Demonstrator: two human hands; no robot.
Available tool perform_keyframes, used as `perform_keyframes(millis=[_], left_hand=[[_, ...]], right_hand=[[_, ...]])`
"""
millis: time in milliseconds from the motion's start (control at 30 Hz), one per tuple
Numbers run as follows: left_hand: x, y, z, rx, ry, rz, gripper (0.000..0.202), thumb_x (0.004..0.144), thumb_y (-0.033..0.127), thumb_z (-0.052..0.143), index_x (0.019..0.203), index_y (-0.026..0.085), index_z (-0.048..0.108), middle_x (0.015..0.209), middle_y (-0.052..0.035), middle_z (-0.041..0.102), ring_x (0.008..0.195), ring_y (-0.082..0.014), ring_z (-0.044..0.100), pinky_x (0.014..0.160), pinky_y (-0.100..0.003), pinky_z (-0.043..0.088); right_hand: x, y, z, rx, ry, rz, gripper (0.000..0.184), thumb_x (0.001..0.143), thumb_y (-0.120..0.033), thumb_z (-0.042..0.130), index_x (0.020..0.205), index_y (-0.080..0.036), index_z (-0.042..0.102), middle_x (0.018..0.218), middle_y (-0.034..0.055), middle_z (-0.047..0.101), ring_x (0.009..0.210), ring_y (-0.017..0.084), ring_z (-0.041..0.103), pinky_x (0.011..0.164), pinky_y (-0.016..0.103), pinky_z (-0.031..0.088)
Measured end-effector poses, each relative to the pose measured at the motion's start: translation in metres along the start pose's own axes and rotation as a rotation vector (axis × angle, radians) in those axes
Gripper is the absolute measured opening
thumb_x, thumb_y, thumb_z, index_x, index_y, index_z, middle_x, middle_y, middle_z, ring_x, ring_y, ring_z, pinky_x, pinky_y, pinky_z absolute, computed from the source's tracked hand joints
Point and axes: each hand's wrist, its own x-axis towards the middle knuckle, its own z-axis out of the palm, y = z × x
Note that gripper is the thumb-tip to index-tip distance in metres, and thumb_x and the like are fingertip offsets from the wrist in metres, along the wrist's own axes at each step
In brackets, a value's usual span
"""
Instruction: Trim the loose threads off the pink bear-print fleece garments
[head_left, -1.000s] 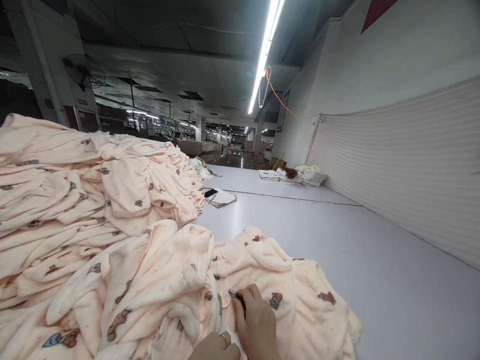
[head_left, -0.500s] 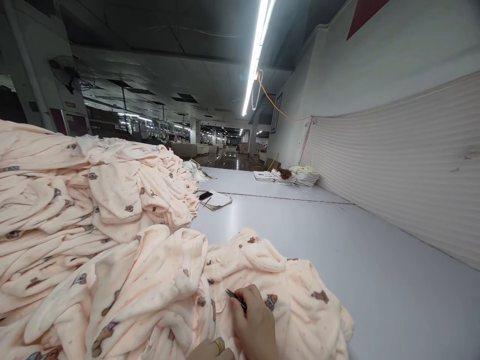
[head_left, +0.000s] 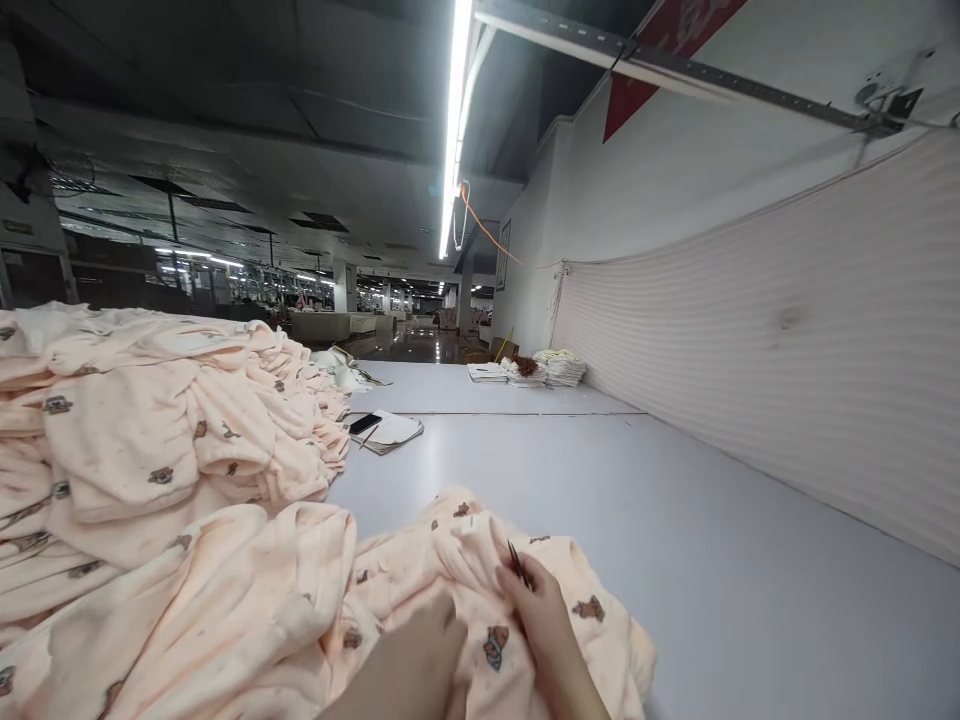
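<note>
Looking from the left, I am seeing a tall heap of peach garments [head_left: 142, 440] crowding that whole side of the surface [head_left: 675, 560], leaving no free room there. Just right of the heap, a dark phone [head_left: 365, 423] is lying on a stack of papers [head_left: 394, 432], near the heap's far edge.

Nearest me, the garment [head_left: 450, 600] being worked on is sprawling in soft folds at the near edge of the surface, touching the heap on its left. It is pale peach fleece with small brown bear prints and fine dots.

My left hand [head_left: 405, 670] is resting flat on the fabric; it is blurred, so I cannot tell whether it is gripping. My right hand [head_left: 544, 625] is pinching a small dark tool [head_left: 517, 563], its thin tips pointing up and away, just above a fold of the garment.

Rightwards, the surface is running wide and bare up to a striped cloth wall [head_left: 787, 360]. Far back, folded stacks [head_left: 540, 368] are sitting against that wall.
</note>
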Motion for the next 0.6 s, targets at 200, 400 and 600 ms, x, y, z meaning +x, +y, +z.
perform_keyframes(millis=[200,400,600], left_hand=[[0.030,0.008,0.004,-0.357,-0.077,-0.295,0.032,0.081,0.027,0.051,0.112,0.019,0.052,0.100,-0.0060,0.064,0.094,-0.0227,0.060,0.081,-0.034,0.046],[0.000,0.017,0.034,-0.035,-0.092,0.004,0.014,0.081,0.015,0.046,0.087,0.021,0.057,0.088,-0.0052,0.062,0.081,-0.0206,0.057,0.071,-0.032,0.043],[-0.002,0.011,0.031,-0.093,0.053,0.099,0.015,0.065,0.012,0.061,0.076,0.021,0.055,0.117,-0.0094,0.059,0.104,-0.0299,0.053,0.087,-0.042,0.043]], right_hand=[[-0.071,0.021,0.000,0.384,-0.138,0.121,0.043,0.061,-0.059,0.072,0.060,-0.017,0.062,0.054,-0.0013,0.055,0.054,0.015,0.051,0.054,0.024,0.039],[-0.038,0.003,-0.031,0.201,0.200,0.110,0.027,0.070,-0.041,0.071,0.064,-0.021,0.054,0.062,-0.0042,0.052,0.065,0.016,0.048,0.062,0.024,0.037],[-0.038,-0.004,-0.021,0.469,0.057,0.196,0.023,0.073,-0.037,0.066,0.074,-0.020,0.050,0.061,-0.0062,0.047,0.056,0.012,0.047,0.052,0.021,0.038]])
